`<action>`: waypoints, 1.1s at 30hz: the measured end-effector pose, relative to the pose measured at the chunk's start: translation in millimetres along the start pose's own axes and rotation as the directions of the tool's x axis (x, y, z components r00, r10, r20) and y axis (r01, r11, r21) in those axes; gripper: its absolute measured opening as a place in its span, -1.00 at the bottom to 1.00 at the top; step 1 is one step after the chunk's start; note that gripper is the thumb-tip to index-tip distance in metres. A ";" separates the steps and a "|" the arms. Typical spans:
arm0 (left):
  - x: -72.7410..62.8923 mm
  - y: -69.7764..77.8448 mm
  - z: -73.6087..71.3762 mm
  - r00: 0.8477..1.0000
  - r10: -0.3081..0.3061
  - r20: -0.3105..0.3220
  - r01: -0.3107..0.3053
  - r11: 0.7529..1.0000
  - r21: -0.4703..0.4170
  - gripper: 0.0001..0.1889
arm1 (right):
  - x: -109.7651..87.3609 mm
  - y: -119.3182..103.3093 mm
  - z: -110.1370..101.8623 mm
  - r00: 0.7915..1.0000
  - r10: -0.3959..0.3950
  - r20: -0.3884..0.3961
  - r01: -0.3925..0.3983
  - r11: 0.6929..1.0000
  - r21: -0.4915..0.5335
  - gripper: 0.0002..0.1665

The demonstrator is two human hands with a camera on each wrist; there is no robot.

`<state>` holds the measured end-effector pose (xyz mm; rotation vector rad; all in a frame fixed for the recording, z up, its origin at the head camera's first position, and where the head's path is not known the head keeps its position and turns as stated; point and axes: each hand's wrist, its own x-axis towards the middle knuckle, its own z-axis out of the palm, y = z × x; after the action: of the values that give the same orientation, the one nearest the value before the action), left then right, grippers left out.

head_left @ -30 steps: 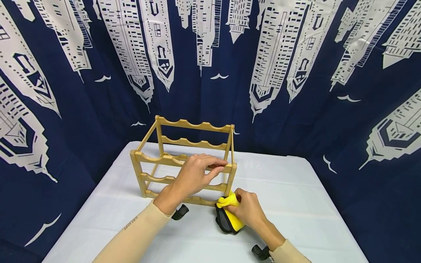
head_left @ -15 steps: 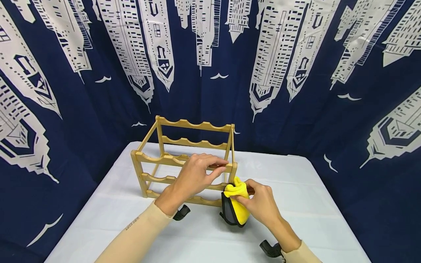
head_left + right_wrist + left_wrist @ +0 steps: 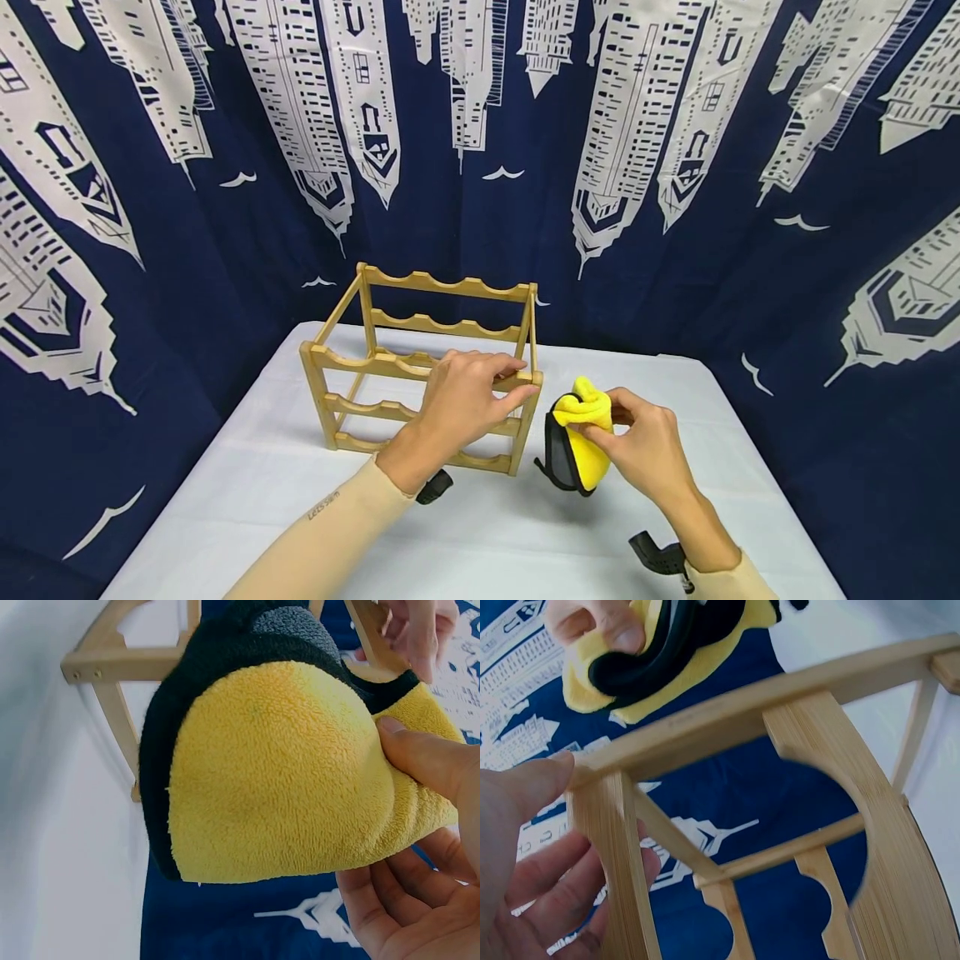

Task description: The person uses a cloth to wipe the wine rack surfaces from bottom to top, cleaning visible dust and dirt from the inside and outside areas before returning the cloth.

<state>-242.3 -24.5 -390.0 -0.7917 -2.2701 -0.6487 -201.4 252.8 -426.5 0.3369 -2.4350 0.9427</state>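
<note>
The left grip (image 3: pixel 468 392) is closed on the wooden rack (image 3: pixel 896 881) at 1 upper corner, likely to steady it. The right grip (image 3: pixel 648 446) pinches the yellow cloth (image 3: pixel 277 780) near its upper end, suspending it above the worktop (image 3: pixel 525 550) beside the rack, presumably for clearance.

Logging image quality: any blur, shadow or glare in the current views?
Head view: soft shadow on the table below the yellow cloth; left wrist view: the wooden rack looks slightly soft; right wrist view: cloth pile crisp, table greyish; no strong glare in any.
</note>
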 end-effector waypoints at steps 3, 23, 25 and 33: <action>4.7 8.2 6.1 0.999 -0.038 -0.008 0.038 0.998 0.059 -0.59 | 2.3 5.0 -5.3 0.999 -0.002 -0.053 0.002 1.000 -0.010 -0.55; 5.8 25.5 15.8 0.994 -0.104 -0.037 0.098 0.984 -0.147 -0.76 | -2.0 18.8 -8.4 0.992 0.050 -0.114 -0.046 0.998 0.034 -0.56; 4.1 24.7 15.5 0.995 -0.083 -0.047 0.074 0.983 -0.166 -0.77 | -2.3 19.7 -8.8 0.992 0.046 -0.115 -0.042 0.998 0.037 -0.57; -1.1 21.8 10.7 0.999 -0.017 -0.051 0.005 0.974 -0.228 -0.78 | -1.4 25.4 -12.1 0.992 0.011 -0.122 -0.008 1.000 0.027 -0.56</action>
<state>-231.2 -3.1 -392.9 -0.8599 -2.1789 -0.9372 -205.9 279.6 -433.8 0.2693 -2.3168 0.9711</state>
